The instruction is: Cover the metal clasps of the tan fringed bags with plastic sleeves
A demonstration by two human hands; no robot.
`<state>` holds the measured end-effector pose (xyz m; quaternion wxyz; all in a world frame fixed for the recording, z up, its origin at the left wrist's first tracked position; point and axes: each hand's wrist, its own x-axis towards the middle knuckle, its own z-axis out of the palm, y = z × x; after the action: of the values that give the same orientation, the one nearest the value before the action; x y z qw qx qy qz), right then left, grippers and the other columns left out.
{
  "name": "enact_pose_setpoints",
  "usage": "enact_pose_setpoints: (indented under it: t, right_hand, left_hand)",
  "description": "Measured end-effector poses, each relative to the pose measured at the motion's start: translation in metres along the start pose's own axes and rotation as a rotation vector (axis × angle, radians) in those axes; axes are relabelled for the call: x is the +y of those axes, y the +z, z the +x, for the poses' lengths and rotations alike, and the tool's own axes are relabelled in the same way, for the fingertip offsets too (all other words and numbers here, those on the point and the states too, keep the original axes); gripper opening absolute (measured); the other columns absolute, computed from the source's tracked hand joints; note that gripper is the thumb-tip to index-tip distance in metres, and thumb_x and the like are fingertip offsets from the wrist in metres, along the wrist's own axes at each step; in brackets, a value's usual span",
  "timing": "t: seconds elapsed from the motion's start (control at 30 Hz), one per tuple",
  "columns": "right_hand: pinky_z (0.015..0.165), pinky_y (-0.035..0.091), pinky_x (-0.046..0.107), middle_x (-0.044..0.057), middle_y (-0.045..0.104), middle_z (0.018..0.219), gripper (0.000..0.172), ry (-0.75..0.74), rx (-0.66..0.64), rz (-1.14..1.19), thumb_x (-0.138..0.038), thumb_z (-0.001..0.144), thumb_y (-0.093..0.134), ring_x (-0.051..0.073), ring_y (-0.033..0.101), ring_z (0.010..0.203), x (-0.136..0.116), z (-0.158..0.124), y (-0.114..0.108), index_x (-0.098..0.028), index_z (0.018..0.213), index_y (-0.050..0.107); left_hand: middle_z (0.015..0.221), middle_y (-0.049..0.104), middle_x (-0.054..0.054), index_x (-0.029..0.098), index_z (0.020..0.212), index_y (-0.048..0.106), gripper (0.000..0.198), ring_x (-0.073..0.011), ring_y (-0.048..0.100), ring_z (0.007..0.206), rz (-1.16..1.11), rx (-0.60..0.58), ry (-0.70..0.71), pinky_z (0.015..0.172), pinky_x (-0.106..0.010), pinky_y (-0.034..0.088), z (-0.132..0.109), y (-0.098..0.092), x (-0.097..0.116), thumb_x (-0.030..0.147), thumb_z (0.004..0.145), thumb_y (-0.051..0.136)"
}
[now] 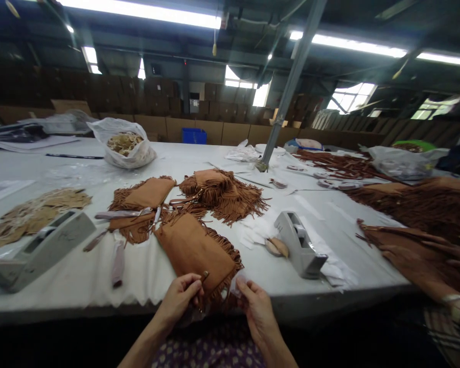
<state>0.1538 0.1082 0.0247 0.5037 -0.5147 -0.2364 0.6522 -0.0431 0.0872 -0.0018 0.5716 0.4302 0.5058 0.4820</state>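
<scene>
A tan fringed pouch lies flat at the table's front edge, its fringe along the right side. At its near end my left hand is closed in a pinch on a small brass-coloured clasp. My right hand pinches a piece of thin, whitish translucent wrapping beside the pouch's lower right corner. Behind lie another fringed pouch and a heap of fringed pouches. Wrapped straps rest to the left of the near pouch.
Grey tape dispensers stand at right and left. A pile of beige strips and a plastic bag are farther left. A metal post rises behind. At right, a co-worker's hand rests over brown fringed pieces.
</scene>
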Motion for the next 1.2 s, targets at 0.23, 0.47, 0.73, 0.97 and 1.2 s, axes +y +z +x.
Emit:
enact_pose_setpoints:
  t: [0.23,0.47,0.73,0.97,1.2]
  right_hand:
    - [0.046,0.041,0.019,0.002,0.068,0.065,0.036,-0.034,0.033,0.071,-0.035,0.051,0.085,0.011,0.055,0.053,0.012,0.008,0.031,-0.014,0.076,0.071]
    - [0.045,0.042,0.021,0.002,0.068,0.061,0.037,-0.091,0.01,0.015,-0.037,0.05,0.085,0.013,0.057,0.05,0.028,0.018,0.045,-0.013,0.073,0.069]
    - [0.042,0.04,0.02,0.001,0.065,0.058,0.038,-0.125,-0.01,-0.059,-0.044,0.054,0.082,0.01,0.051,0.046,0.03,0.018,0.048,-0.012,0.071,0.069]
    - [0.044,0.04,0.021,0.002,0.063,0.054,0.038,-0.144,-0.006,-0.127,-0.048,0.057,0.079,0.011,0.053,0.047,0.029,0.016,0.049,-0.012,0.064,0.067]
    - [0.045,0.04,0.022,0.003,0.064,0.055,0.04,-0.185,-0.011,-0.226,-0.051,0.057,0.077,0.013,0.053,0.049,0.029,0.015,0.047,-0.012,0.062,0.068]
  left_hand:
    - [0.057,0.056,0.002,0.014,0.076,0.062,0.029,-0.0105,0.048,0.051,0.092,-0.016,0.048,0.051,-0.022,0.038,-0.006,0.006,0.006,0.043,0.08,0.057]
    - [0.059,0.053,0.002,0.014,0.078,0.063,0.026,-0.0105,0.046,0.053,0.142,0.003,0.09,0.052,-0.021,0.037,-0.008,0.005,0.007,0.037,0.082,0.054]
    - [0.06,0.055,0.001,0.014,0.081,0.065,0.024,-0.0117,0.048,0.053,0.145,0.007,0.077,0.053,-0.023,0.039,-0.007,0.005,0.004,0.035,0.082,0.054]
    - [0.064,0.061,-0.001,0.014,0.082,0.067,0.024,-0.0134,0.052,0.057,0.171,0.034,0.102,0.055,-0.023,0.041,-0.007,0.007,0.004,0.035,0.081,0.055]
    - [0.079,0.068,-0.005,0.017,0.095,0.069,0.028,-0.0159,0.057,0.066,0.172,0.084,0.122,0.06,-0.024,0.044,-0.009,0.009,0.004,0.038,0.079,0.059]
